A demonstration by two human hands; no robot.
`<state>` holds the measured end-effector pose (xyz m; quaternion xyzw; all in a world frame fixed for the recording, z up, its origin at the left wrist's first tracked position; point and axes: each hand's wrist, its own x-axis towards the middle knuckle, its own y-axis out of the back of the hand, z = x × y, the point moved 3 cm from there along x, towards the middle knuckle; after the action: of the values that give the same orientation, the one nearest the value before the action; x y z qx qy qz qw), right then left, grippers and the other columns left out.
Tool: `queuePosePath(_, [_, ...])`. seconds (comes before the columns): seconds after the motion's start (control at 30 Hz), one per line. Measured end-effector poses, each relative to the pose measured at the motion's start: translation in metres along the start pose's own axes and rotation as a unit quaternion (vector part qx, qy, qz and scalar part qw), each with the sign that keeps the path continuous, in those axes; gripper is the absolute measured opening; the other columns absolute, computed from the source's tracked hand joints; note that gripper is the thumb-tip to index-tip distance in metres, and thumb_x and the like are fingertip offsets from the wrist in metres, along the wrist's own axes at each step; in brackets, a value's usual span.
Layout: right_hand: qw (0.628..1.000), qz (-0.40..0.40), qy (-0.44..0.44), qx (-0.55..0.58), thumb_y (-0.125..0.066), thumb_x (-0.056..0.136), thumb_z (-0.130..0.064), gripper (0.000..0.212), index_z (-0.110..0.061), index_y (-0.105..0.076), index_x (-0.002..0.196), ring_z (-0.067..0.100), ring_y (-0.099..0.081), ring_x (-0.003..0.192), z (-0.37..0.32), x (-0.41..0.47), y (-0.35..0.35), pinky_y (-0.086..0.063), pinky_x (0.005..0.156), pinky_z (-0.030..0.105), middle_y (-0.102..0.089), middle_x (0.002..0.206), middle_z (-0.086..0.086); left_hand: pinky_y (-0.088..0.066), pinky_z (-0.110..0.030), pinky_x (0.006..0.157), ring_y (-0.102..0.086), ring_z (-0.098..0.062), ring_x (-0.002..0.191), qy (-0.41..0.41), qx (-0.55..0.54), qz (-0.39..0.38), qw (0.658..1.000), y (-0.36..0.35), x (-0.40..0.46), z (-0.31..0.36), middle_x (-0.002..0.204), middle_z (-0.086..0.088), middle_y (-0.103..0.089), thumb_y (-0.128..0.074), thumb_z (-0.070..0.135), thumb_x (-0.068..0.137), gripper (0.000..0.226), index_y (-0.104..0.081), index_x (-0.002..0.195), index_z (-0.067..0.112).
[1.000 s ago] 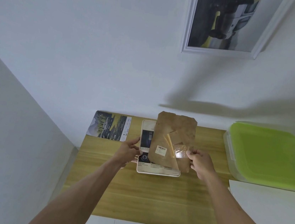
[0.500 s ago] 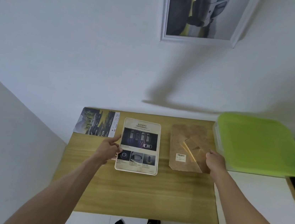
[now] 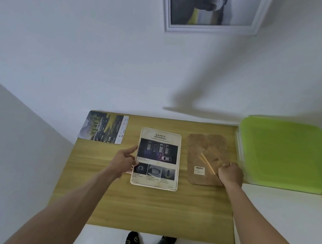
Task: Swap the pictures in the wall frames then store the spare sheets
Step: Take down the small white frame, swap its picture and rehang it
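Left hand gripping frame left edge, on table

Both forearms bare, no sleeves seen, left hand and right hand ungloved, no rings or watch noted, black socks with pale printed pattern worn on feet

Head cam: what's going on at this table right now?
A person is taking a picture frame apart on a wooden table. The left hand holds the left edge of the opened frame, which lies flat with a "SAFETY" car sheet showing. The right hand rests on the brown backing board, laid beside the frame. A spare car sheet lies at the far left corner, a green-lidded box sits to the right, and another framed picture hangs on the wall.
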<state>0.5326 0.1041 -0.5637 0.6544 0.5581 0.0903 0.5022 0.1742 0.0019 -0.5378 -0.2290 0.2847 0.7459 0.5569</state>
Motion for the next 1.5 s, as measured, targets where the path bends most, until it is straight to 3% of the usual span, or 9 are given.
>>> queuePosePath(0.2, [0.987, 0.042, 0.118, -0.099, -0.054, 0.095, -0.023, 0.036, -0.005, -0.057, 0.126, 0.035, -0.053, 0.118, -0.013, -0.030, -0.021, -0.048, 0.096, 0.045, -0.054, 0.131, 0.018, -0.055, -0.030, 0.065, -0.069, -0.017, 0.080, -0.001, 0.006, 0.019, 1.000, -0.005, -0.010, -0.014, 0.077, -0.005, -0.072, -0.052, -0.017, 0.086, 0.072, -0.040, 0.147, 0.018])
queuePosePath(0.3, [0.970, -0.072, 0.223, -0.061, -0.055, 0.099, -0.017, 0.033, -0.009, -0.059, 0.131, 0.022, -0.065, 0.110, -0.033, -0.061, -0.053, -0.053, 0.090, 0.030, -0.065, 0.126, 0.008, -0.056, -0.028, 0.063, -0.069, -0.015, 0.077, 0.004, 0.012, 0.026, 1.000, -0.002, -0.010, -0.024, 0.079, -0.005, -0.072, -0.051, -0.017, 0.087, 0.071, -0.037, 0.149, 0.016])
queuePosePath(0.37, [0.958, -0.132, 0.252, -0.043, -0.057, 0.098, -0.012, 0.034, -0.007, -0.058, 0.132, 0.021, -0.065, 0.111, -0.041, -0.079, -0.072, -0.052, 0.095, 0.031, -0.066, 0.128, 0.009, -0.055, -0.026, 0.060, -0.070, -0.010, 0.074, -0.002, 0.038, 0.033, 0.999, -0.001, -0.013, -0.028, 0.082, -0.005, -0.073, -0.050, -0.015, 0.088, 0.071, -0.036, 0.149, 0.018])
queuePosePath(0.53, [0.946, -0.143, 0.278, -0.081, -0.056, 0.096, -0.010, 0.040, -0.008, -0.054, 0.136, 0.024, -0.064, 0.107, -0.051, -0.105, -0.099, -0.053, 0.095, 0.036, -0.062, 0.124, 0.013, -0.043, -0.009, 0.046, -0.062, 0.005, 0.057, -0.080, 0.206, 0.108, 0.969, -0.002, -0.024, -0.031, 0.079, 0.000, -0.072, -0.048, -0.007, 0.087, 0.049, -0.064, 0.117, 0.029])
queuePosePath(0.73, [0.931, -0.114, 0.315, -0.147, -0.051, 0.099, -0.009, 0.038, -0.010, -0.053, 0.137, 0.026, -0.061, 0.106, -0.050, -0.123, -0.109, -0.054, 0.091, 0.032, -0.059, 0.115, 0.013, -0.053, -0.040, 0.072, -0.058, -0.028, 0.082, -0.108, 0.352, 0.132, 0.920, -0.011, -0.026, -0.042, 0.106, -0.009, -0.053, -0.050, 0.007, 0.091, 0.033, -0.052, 0.124, 0.012])
queuePosePath(0.87, [0.920, -0.102, 0.322, -0.198, -0.045, 0.102, -0.017, 0.045, -0.010, -0.041, 0.147, 0.025, -0.062, 0.104, -0.052, -0.133, -0.111, -0.053, 0.083, 0.030, -0.057, 0.122, 0.014, -0.051, -0.041, 0.078, -0.055, -0.028, 0.104, -0.105, 0.383, 0.117, 0.910, -0.021, -0.028, -0.051, 0.125, -0.007, -0.044, -0.050, 0.031, 0.097, 0.038, -0.041, 0.131, 0.015])
queuePosePath(1.07, [0.919, -0.095, 0.289, -0.251, -0.040, 0.103, -0.031, 0.052, -0.004, -0.031, 0.147, 0.026, -0.056, 0.114, -0.053, -0.145, -0.120, -0.057, 0.083, 0.034, -0.046, 0.135, 0.017, -0.038, -0.039, 0.107, -0.032, -0.027, 0.129, -0.099, 0.434, 0.093, 0.891, -0.019, -0.014, -0.058, 0.140, -0.010, -0.028, -0.060, 0.045, 0.092, 0.083, -0.016, 0.150, 0.006])
queuePosePath(1.23, [0.901, -0.090, 0.293, -0.309, -0.036, 0.103, -0.038, 0.067, 0.001, -0.015, 0.154, 0.031, -0.043, 0.127, -0.051, -0.153, -0.134, -0.046, 0.100, 0.036, -0.030, 0.147, 0.021, -0.030, -0.035, 0.109, -0.027, -0.026, 0.128, -0.118, 0.453, 0.104, 0.877, -0.021, -0.012, -0.063, 0.141, -0.009, -0.027, -0.054, 0.043, 0.095, 0.076, -0.016, 0.152, 0.012])
queuePosePath(1.5, [0.915, -0.106, 0.255, -0.294, -0.033, 0.104, -0.040, 0.064, -0.004, -0.018, 0.155, 0.033, -0.033, 0.134, -0.055, -0.156, -0.137, -0.039, 0.108, 0.036, -0.023, 0.150, 0.022, -0.023, -0.036, 0.112, -0.021, -0.028, 0.130, -0.134, 0.410, 0.120, 0.894, -0.024, -0.010, -0.073, 0.147, -0.007, -0.020, -0.049, 0.050, 0.096, 0.063, -0.030, 0.150, 0.023])
